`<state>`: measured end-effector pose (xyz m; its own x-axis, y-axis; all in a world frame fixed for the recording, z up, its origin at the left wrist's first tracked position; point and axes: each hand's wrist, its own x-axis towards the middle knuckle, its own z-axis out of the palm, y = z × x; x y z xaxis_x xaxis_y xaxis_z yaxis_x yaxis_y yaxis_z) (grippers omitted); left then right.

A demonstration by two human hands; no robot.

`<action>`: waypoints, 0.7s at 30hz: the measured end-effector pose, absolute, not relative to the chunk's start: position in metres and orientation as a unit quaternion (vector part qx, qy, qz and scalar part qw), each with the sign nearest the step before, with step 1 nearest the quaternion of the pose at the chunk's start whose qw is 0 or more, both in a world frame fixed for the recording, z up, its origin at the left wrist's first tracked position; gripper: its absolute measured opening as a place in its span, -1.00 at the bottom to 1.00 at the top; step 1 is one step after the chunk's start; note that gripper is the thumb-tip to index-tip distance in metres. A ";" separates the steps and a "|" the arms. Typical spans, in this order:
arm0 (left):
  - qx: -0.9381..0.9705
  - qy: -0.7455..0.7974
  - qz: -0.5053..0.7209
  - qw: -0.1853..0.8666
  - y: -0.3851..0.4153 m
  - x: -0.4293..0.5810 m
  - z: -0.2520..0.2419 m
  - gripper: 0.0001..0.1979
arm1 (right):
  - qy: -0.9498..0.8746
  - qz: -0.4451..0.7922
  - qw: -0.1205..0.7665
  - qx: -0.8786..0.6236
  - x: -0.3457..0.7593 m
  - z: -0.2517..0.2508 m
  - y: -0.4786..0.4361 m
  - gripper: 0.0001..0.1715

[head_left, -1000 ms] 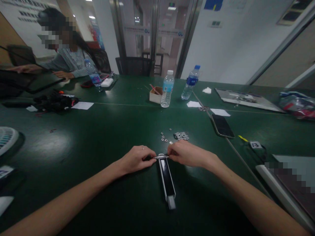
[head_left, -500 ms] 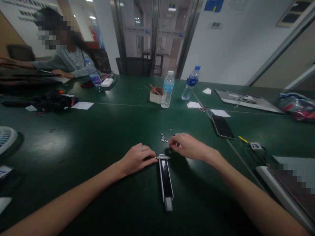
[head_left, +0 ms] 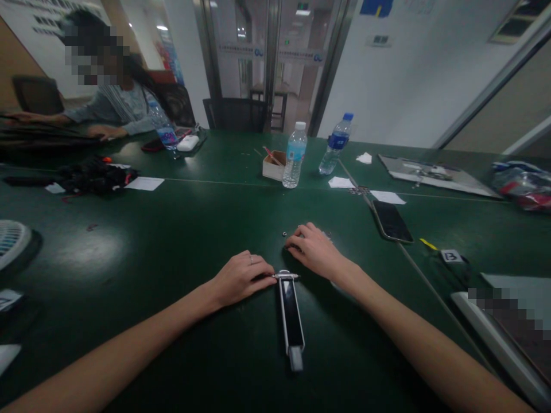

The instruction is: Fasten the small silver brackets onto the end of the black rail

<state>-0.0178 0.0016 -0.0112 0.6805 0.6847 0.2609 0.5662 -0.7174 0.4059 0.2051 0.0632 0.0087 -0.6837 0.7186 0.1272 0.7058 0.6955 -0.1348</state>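
My left hand [head_left: 247,275] rests on the table and pinches the left end of a thin metal rod [head_left: 287,276]. The rod lies crosswise over the far end of a long, narrow device [head_left: 292,315] with a black top, pale edges and a clear piece at its near end. Beyond the device, my right hand [head_left: 312,246] is bent down at the tabletop, fingers curled together. Their tips cover the spot where small metal nuts lie. One nut [head_left: 284,234] shows just left of these fingers; whether they grip one is hidden.
A bottle with a white cap [head_left: 295,155] stands beside a small box [head_left: 272,166] holding a red stick. A blue-capped bottle [head_left: 336,146] is behind. A phone [head_left: 391,221] lies to the right, near a laptop [head_left: 495,332]. A person [head_left: 116,109] sits at far left.
My right hand has moved forward and slightly left, from beside the nuts to over them, hiding most. My left hand keeps its pinch on the rod.
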 end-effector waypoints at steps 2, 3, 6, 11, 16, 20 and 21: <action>0.905 0.346 0.198 0.150 0.002 -0.018 -0.011 -0.84 | -0.915 0.045 0.079 -0.393 0.206 0.012 0.063 -0.76; 0.905 0.346 0.198 0.150 0.002 -0.018 -0.011 -0.84 | -0.912 0.052 0.077 -0.399 0.206 0.013 0.064 -0.75; 0.905 0.344 0.200 0.152 0.002 -0.017 -0.011 -0.84 | -0.906 0.072 0.064 -0.411 0.207 0.013 0.065 -0.75; 0.905 0.346 0.195 0.153 0.002 -0.017 -0.011 -0.85 | -0.910 0.092 0.053 -0.400 0.209 0.012 0.068 -0.80; 0.905 0.345 0.195 0.156 0.002 -0.017 -0.011 -0.86 | -0.901 0.096 0.054 -0.419 0.212 0.014 0.069 -0.80; 0.903 0.349 0.193 0.158 0.002 -0.017 -0.009 -0.87 | -0.905 0.089 0.075 -0.409 0.212 0.011 0.068 -0.76; 0.903 0.350 0.193 0.158 0.002 -0.017 -0.009 -0.88 | -0.907 0.086 0.077 -0.405 0.210 0.010 0.068 -0.76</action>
<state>-0.0166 0.0018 -0.0090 0.6802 0.6935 0.2375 0.5721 -0.7048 0.4195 0.2104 0.0675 0.0099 -0.6597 0.7483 0.0698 0.7218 0.6567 -0.2187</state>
